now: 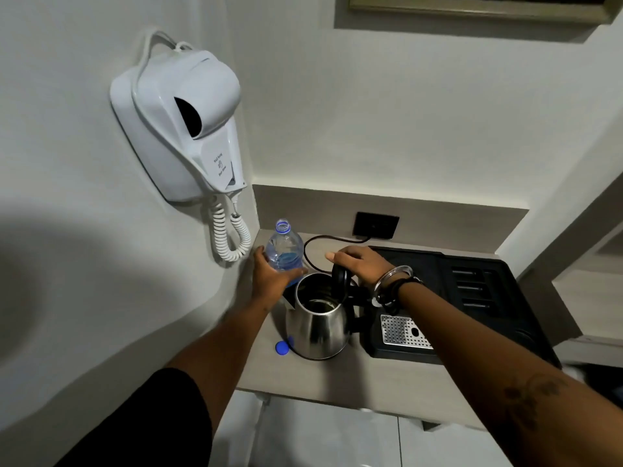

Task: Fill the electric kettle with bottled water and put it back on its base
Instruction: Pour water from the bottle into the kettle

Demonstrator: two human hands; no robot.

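A stainless steel electric kettle (317,328) stands on the beige counter (354,379), its black lid (341,279) swung up so the inside shows. My right hand (362,262) rests on top of the raised lid. Just behind and left of the kettle, my left hand (269,276) is wrapped around an uncapped clear water bottle (284,249) with a blue label, held upright. The bottle's blue cap (282,348) lies on the counter by the kettle's left foot. The kettle's base is hidden under it.
A black tray (472,291) with a perforated metal plate (401,332) lies to the right of the kettle. A black cord (313,242) runs to a wall socket (376,225). A white wall-mounted hair dryer (188,129) with a coiled cable hangs on the left.
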